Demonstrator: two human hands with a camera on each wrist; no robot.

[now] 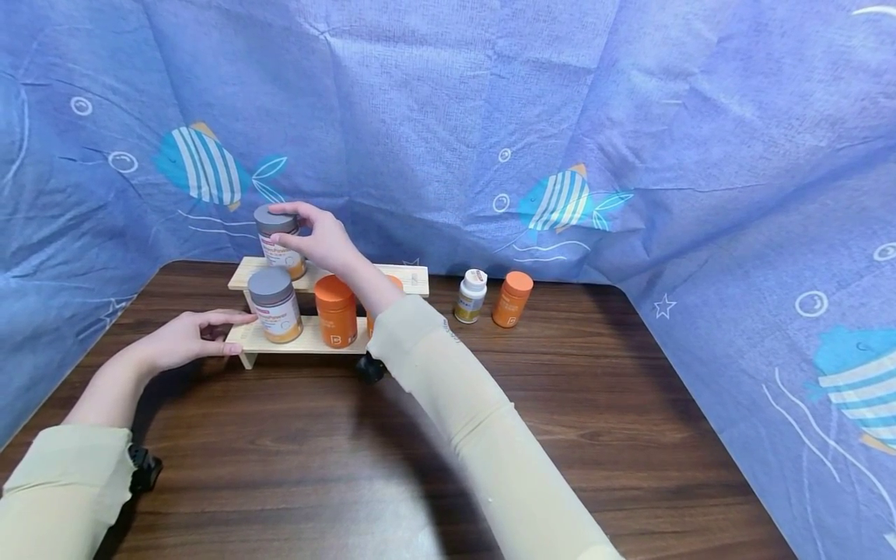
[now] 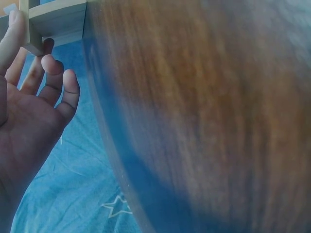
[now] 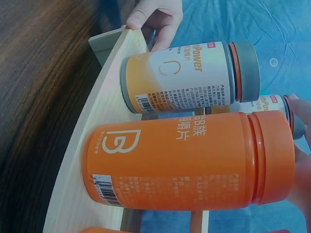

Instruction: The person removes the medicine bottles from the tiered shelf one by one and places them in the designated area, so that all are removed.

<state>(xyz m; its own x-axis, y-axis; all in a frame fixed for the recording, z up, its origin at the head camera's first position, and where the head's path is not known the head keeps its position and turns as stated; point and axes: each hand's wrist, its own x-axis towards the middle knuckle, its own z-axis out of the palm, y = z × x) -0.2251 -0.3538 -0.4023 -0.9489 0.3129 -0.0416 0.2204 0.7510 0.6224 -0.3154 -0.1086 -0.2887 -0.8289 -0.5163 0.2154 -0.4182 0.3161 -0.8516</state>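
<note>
At its left end, a two-step wooden shelf (image 1: 413,280) is gripped by my left hand (image 1: 175,342), thumb at the front edge of the lower board. My right hand (image 1: 325,237) reaches over to the upper board and holds a grey-lidded vitamin C bottle (image 1: 274,253) near its top between thumb and fingers. That bottle stands upright at the upper board's left. Below it, another grey-lidded bottle (image 1: 278,317) stands on the lower board beside an orange bottle (image 1: 337,320). A further orange bottle (image 1: 371,325) is mostly hidden by my right forearm.
To the right of the shelf, a small white bottle (image 1: 470,297) and a smaller orange bottle (image 1: 512,300) stand on the dark wooden table (image 1: 616,420). A blue fish-print cloth (image 1: 420,117) hangs behind the table and along its sides.
</note>
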